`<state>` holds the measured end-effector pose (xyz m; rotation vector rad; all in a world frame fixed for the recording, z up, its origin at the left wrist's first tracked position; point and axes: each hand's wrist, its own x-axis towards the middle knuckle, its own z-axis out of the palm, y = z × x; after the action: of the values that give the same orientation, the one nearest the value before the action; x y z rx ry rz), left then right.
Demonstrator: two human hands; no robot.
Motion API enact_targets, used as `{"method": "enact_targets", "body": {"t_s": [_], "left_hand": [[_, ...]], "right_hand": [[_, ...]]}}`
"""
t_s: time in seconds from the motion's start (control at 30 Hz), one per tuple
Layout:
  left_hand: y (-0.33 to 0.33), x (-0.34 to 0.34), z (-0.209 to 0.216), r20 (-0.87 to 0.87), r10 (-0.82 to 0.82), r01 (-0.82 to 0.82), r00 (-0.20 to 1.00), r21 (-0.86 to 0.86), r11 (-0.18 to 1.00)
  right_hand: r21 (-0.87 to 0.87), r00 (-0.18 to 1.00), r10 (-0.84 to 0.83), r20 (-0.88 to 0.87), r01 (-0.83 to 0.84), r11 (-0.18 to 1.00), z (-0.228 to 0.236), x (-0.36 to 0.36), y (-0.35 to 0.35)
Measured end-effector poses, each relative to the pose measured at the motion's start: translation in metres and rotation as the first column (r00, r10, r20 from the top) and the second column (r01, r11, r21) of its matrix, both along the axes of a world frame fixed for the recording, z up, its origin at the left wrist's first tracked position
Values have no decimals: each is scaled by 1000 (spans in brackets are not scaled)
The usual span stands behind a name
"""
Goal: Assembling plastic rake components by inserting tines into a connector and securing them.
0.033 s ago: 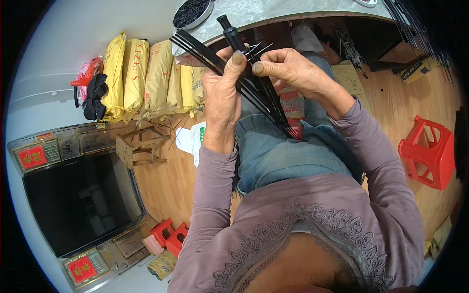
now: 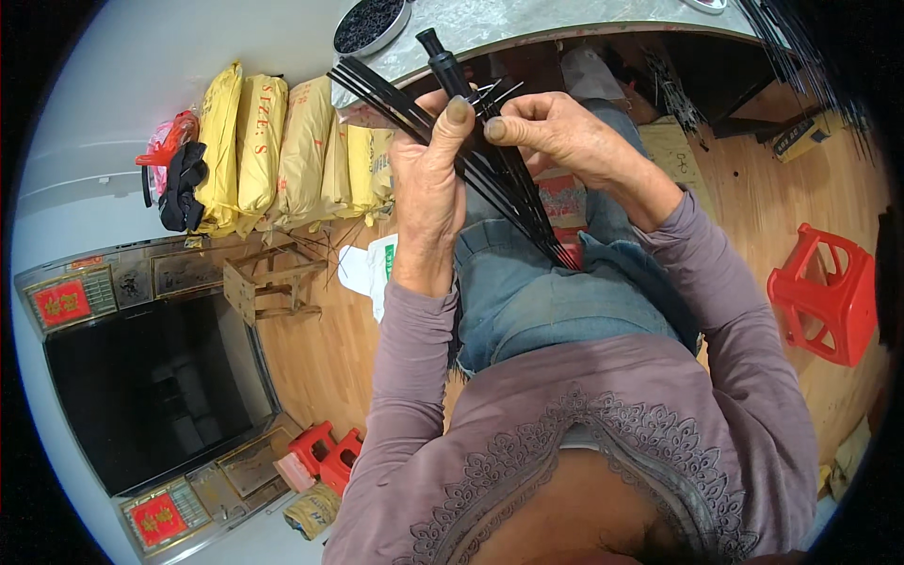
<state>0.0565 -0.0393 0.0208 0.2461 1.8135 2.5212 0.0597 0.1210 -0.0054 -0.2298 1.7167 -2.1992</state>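
My left hand [image 2: 435,160] is wrapped round a black umbrella frame [image 2: 513,193], a folded bundle of thin ribs with a stepped black cylinder [image 2: 443,61] at its upper end. The rib tips slant down toward my lap, and other rib ends stick out left of my thumb. My right hand [image 2: 565,137] is closed in a pinch beside the cylinder, thumb and forefinger against the frame. Short silvery rods stand out just above these fingertips. What the pinch holds is too small and hidden to make out.
A table [image 2: 527,17] with a dish of small black parts [image 2: 372,26] lies ahead. More thin black rods [image 2: 800,56] hang over its right side. Yellow sacks [image 2: 259,146] and a wooden stool [image 2: 273,287] are on the left, a red plastic stool [image 2: 829,294] on the right.
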Motion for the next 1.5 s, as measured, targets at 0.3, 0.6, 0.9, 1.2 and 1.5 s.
{"method": "enact_targets", "body": {"t_s": [0.3,0.6,0.9,1.2,1.5], "left_hand": [[4,4,2,-11,49,-49,999,6,999],[8,8,7,-36,63,-63,997,1,998],[8,5,-1,-26,183,-184,983,-71,980],[16,9,0,-61,233,-239,971,-146,960],[13,10,0,-107,239,-253,965,-150,956]], "right_hand": [[-39,999,35,-21,-36,999,-7,-7,3],[-25,999,39,-24,-40,999,-1,-5,-1],[28,999,-5,-38,6,1000,2,-3,-5],[101,997,-57,-54,62,993,-3,-3,-7],[195,952,-167,-255,220,956,-8,-1,-23]]}}
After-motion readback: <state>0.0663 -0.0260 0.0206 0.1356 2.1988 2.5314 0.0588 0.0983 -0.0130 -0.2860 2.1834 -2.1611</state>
